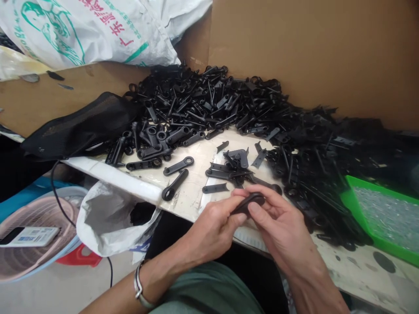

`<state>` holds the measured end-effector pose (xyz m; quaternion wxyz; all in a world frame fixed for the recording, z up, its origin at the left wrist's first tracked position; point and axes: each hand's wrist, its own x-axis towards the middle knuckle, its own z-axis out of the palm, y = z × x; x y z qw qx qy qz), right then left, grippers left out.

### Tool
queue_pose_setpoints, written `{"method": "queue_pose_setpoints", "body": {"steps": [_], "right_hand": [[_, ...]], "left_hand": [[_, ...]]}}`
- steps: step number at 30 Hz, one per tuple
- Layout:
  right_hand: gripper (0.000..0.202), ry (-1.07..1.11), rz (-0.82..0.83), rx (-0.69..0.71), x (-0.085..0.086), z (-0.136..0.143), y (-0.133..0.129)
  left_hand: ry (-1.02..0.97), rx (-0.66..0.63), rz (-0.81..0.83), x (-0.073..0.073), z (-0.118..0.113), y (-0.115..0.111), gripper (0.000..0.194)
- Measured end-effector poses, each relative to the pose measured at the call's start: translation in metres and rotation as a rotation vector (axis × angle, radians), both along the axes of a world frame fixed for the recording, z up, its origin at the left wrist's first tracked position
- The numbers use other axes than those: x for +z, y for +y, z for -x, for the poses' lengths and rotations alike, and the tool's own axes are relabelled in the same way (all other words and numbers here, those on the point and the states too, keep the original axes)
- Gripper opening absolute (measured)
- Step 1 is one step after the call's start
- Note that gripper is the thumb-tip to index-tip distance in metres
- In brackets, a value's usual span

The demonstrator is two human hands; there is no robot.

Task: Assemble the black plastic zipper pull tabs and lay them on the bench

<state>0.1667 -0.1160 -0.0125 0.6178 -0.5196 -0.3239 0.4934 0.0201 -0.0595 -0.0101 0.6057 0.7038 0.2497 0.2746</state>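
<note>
A black plastic part (248,203) is held between both hands above the table's front edge. The fingers of my left hand (218,222) are closed on its left end. My right hand (281,222) pinches its right end between thumb and fingers. Just beyond my hands lies a small group of flat black pieces (218,174). To the left, a black handle-shaped part with a ring end (176,184) rests near the edge, with a similar one behind it. A large heap of black parts (209,98) stretches across the back of the table (199,150).
A green tray (366,209) of small clear pieces stands at the right. An open white sack (104,218) hangs at the front left, beside a pink basket (60,250) holding a white-and-black box. Cardboard walls (310,52) and a printed white sack (88,32) bound the back.
</note>
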Motion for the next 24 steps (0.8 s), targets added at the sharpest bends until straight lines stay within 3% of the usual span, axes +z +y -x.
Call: {"method": "queue_pose_setpoints", "body": {"steps": [4, 10, 16, 21, 24], "right_hand": [[0.025, 0.013, 0.017, -0.012, -0.001, 0.000, -0.003], [0.020, -0.049, -0.010, -0.086, -0.009, 0.004, -0.002], [0.015, -0.389, 0.071, -0.083, -0.004, 0.017, -0.001], [0.017, -0.662, -0.009, 0.001, -0.004, 0.032, 0.004], [0.023, -0.710, -0.056, -0.006, -0.003, 0.021, -0.003]], "left_hand": [[0.027, -0.044, 0.070, 0.003, 0.004, -0.001, 0.018], [0.121, 0.020, 0.008, -0.005, 0.004, -0.004, 0.016], [0.176, 0.035, 0.038, -0.003, 0.015, -0.007, 0.024], [0.347, 0.203, -0.222, -0.003, 0.035, -0.014, 0.021], [0.419, 0.334, -0.615, -0.011, 0.045, -0.012, 0.019]]}}
